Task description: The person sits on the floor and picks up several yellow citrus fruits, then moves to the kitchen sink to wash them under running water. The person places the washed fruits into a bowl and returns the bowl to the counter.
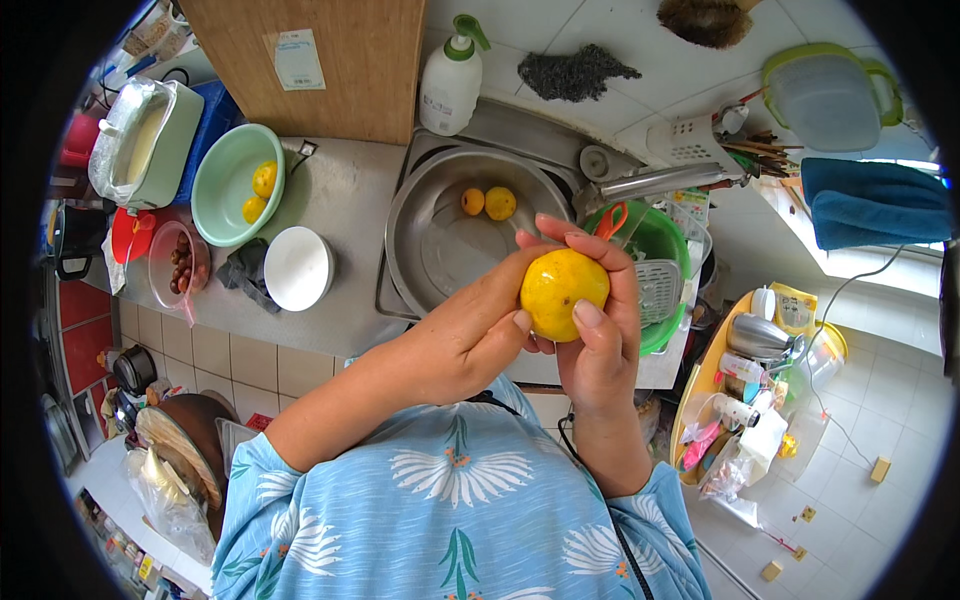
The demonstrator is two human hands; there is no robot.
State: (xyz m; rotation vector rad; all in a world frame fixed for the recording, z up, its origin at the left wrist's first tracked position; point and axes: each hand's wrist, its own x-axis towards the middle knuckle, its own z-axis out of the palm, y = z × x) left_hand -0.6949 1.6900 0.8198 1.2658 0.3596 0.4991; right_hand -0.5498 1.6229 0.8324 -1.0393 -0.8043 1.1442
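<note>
A round yellow fruit point(562, 290), wet and shiny with a small brown spot, is held up in front of my chest between both hands. My left hand point(485, 325) closes on its left side, the thumb tip against the skin. From the right, my right hand point(603, 350) wraps round it, thumb pressed on the front and fingers behind. Just beyond my hands, a large round metal basin point(420, 230) sits in the sink. Two smaller yellow-orange fruits, one a paler orange point(472, 202) and one yellow point(500, 203), lie on its bottom.
On the counter at left stand a pale green bowl point(215, 165) with two yellow fruits, a white bowl point(299, 268), a dark cloth point(248, 274) and a pink container point(160, 262) of brown items. A pump bottle point(452, 85) stands behind the sink; a green basket point(672, 235) lies right.
</note>
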